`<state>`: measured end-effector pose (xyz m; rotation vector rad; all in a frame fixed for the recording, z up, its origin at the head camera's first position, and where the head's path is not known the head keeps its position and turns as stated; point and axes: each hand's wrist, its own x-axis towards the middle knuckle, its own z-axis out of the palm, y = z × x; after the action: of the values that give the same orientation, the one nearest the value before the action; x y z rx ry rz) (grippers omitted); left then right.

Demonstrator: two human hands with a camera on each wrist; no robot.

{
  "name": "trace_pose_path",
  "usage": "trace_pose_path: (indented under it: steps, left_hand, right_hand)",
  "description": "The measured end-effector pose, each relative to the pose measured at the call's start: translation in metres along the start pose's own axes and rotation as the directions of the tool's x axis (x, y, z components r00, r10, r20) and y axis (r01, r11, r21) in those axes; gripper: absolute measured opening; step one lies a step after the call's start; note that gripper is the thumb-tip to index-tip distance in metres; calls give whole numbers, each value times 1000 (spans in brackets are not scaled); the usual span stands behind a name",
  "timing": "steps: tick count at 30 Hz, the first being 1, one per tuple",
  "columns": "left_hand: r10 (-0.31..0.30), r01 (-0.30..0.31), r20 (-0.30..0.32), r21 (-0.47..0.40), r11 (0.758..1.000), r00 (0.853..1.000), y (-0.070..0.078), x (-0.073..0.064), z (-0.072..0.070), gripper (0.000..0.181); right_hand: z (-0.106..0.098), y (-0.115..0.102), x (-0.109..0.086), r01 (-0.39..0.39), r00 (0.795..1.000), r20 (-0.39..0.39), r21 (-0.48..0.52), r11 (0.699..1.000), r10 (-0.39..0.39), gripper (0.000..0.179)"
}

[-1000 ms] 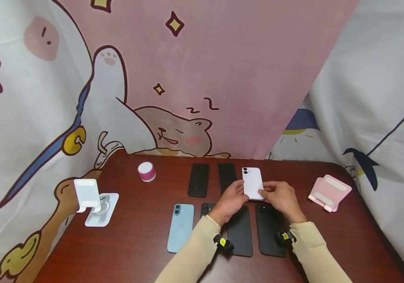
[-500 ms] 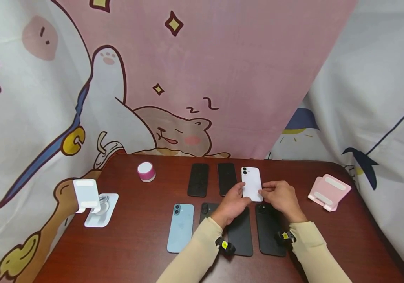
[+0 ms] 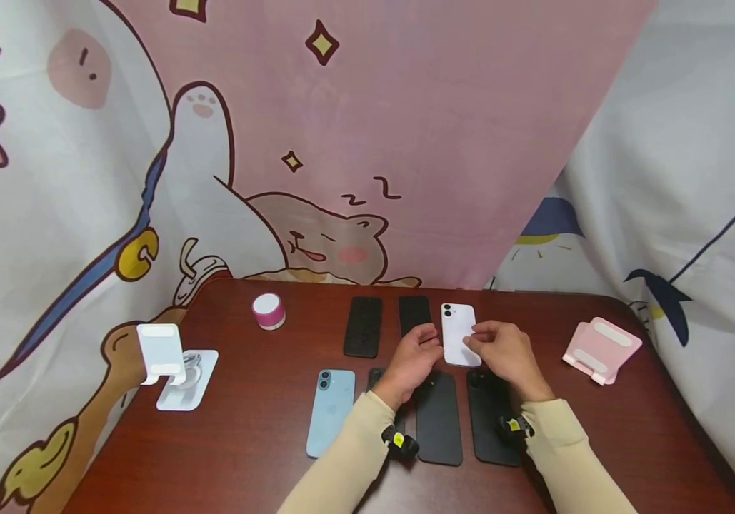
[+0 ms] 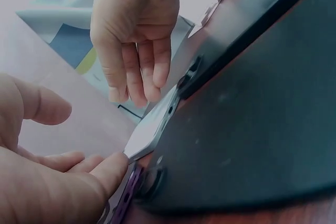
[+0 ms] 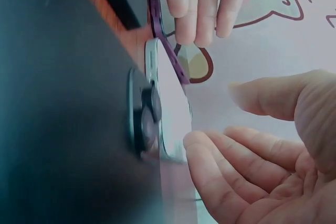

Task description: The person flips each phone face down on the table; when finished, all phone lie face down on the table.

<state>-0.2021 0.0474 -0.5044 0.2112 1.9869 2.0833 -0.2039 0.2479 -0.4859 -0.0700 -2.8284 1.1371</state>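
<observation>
A white phone [image 3: 457, 332] lies camera side up at the back of the table, between the two hands. At its left edge is my left hand [image 3: 409, 363], thumb spread from the fingers; in the left wrist view a fingertip [image 4: 116, 167] comes right to the phone's corner. On the other side, the right hand [image 3: 506, 354] has its fingers by the right edge, thumb and fingers apart in the right wrist view. A dark phone [image 3: 414, 311] is partly hidden behind the left hand; its purple edge [image 5: 154, 3] shows in the right wrist view.
Nearer lie a light blue phone [image 3: 331, 410], a black phone [image 3: 439, 421], another black phone [image 3: 488, 428] and a mostly covered dark one [image 3: 375, 377]. A black phone [image 3: 363, 327] lies behind. A pink jar [image 3: 268, 313], white stand [image 3: 163, 350] and pink stand [image 3: 601, 350] flank them.
Both hands gripped the white phone by its sides and shifted it slightly nearer. Now they have let go; the left hand has drawn off to the left.
</observation>
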Motion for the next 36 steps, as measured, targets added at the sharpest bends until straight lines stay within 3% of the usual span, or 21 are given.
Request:
trace_pose_path:
  steps: [9,18,28,36]
  left_hand:
    - [27,-27,-77,10,1000,997,6,1,-22,56]
    - [12,-9,-132,25,1000,991,5,0,-49,54]
    - [-58,59,-78,6,998,995,-2,-5,-61,63]
    - [-67,67,-79,4,998,995,-1,-6,-63,63]
  right_hand:
    - [14,-16,11,32,999,2,40,999,-32,40]
    - [40,-33,13,0,996,85,81,997,-7,47]
    - [54,-44,13,-39,988,154,91,995,25,55]
    - [58,-47,13,-30,990,143,85,996,18,52]
